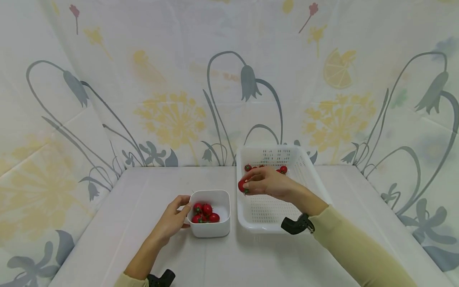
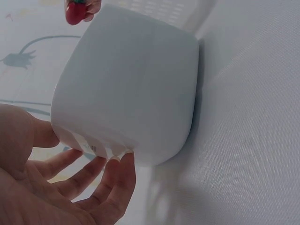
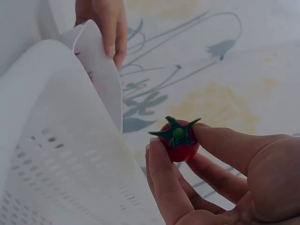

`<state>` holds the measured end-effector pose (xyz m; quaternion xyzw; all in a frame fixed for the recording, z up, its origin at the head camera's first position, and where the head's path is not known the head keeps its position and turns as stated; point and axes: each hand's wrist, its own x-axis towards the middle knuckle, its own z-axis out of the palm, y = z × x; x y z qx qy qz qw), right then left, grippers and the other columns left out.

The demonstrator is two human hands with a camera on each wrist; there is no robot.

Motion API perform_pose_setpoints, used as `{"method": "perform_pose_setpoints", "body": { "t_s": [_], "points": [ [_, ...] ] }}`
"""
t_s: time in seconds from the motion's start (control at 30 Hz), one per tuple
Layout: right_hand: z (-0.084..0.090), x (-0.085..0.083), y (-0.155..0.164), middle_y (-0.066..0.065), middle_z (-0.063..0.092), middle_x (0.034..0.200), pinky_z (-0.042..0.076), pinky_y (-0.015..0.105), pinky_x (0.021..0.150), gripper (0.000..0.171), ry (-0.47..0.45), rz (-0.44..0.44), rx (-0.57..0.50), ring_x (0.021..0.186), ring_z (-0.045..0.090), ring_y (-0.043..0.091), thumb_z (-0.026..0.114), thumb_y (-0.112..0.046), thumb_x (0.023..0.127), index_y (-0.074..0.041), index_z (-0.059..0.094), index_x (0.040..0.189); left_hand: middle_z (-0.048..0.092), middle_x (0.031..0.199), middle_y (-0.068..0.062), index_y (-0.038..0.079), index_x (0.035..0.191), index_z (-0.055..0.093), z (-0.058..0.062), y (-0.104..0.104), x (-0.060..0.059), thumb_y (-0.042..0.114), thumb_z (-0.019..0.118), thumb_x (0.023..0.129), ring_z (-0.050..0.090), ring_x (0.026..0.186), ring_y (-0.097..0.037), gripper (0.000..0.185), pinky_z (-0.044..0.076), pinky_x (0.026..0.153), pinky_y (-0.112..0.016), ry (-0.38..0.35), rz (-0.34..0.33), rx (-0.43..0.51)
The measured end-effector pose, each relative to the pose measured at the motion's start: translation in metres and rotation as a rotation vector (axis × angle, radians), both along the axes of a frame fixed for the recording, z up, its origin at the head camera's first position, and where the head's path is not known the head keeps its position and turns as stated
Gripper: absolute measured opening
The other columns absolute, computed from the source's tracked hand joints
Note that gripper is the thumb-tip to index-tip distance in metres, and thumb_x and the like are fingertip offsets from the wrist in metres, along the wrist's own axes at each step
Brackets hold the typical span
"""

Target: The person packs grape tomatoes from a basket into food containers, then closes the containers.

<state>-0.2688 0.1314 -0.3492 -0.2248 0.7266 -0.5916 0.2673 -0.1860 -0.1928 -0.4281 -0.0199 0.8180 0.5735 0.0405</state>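
My right hand (image 1: 251,185) pinches a red cherry tomato (image 1: 242,185) with a green stem over the left rim of the white perforated basket (image 1: 305,167); the right wrist view shows the tomato (image 3: 179,139) between thumb and fingertips (image 3: 157,161). A few more tomatoes (image 1: 283,169) lie at the basket's far end. My left hand (image 1: 175,217) rests against the left side of a small white square bowl (image 1: 224,229), fingers relaxed along its wall (image 2: 126,89). Inside the bowl lie several tomatoes (image 1: 206,213).
The bowl and basket stand side by side on a white tablecloth (image 1: 143,199). Floral fabric walls (image 1: 172,111) close in the back and both sides. Black wrist camera mounts (image 1: 295,225) sit on both sleeves.
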Motion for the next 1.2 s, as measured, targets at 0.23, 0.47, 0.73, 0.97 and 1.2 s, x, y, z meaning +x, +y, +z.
{"method": "perform_pose_setpoints", "body": {
  "t_s": [0.23,0.47,0.73,0.97,1.2],
  "points": [
    [-0.009,0.013,-0.016,0.015,0.069,0.115,0.056,0.04,0.098,0.026,0.188,-0.005,0.068,0.105,0.07,0.027,0.066,-0.013,0.099,-0.001,0.066,0.122,0.048,0.145,-0.023,0.003,0.141,0.05,0.0,0.001,0.0,0.019,0.051,0.108,0.06,0.118,-0.038,0.036,0.063,0.077,-0.042,-0.006,-0.001,-0.004],
    [-0.014,0.026,-0.037,0.001,0.073,0.107,0.055,0.04,0.094,0.021,0.409,-0.007,0.164,0.102,0.069,0.018,0.067,-0.015,0.099,-0.009,0.069,0.119,0.048,0.144,-0.023,0.0,0.139,0.051,0.002,0.001,0.001,0.015,0.051,0.108,0.06,0.112,-0.036,0.035,0.062,0.074,-0.041,0.005,-0.008,0.009],
    [-0.021,0.036,-0.061,0.003,0.074,0.107,0.057,0.031,0.086,0.021,0.505,0.037,0.17,0.101,0.069,0.019,0.067,-0.014,0.099,-0.007,0.068,0.119,0.047,0.144,-0.024,0.0,0.14,0.051,0.002,0.001,0.002,0.017,0.052,0.108,0.06,0.114,-0.037,0.036,0.062,0.075,-0.041,0.006,-0.012,0.013],
    [-0.032,0.042,-0.088,0.005,0.074,0.108,0.056,0.025,0.083,0.02,0.559,0.054,0.181,0.099,0.07,0.02,0.068,-0.012,0.099,-0.005,0.068,0.117,0.047,0.145,-0.024,0.001,0.141,0.05,0.003,0.001,0.003,0.017,0.051,0.108,0.059,0.117,-0.038,0.037,0.062,0.076,-0.042,-0.007,-0.008,0.013],
    [-0.039,0.048,-0.115,0.008,0.073,0.108,0.055,0.022,0.081,0.02,0.578,0.04,0.206,0.094,0.068,0.018,0.068,-0.004,0.097,-0.003,0.068,0.117,0.047,0.144,-0.024,0.0,0.14,0.05,0.003,0.001,0.002,0.016,0.051,0.108,0.06,0.115,-0.038,0.036,0.062,0.076,-0.042,0.004,-0.017,0.022]
  ]
}}
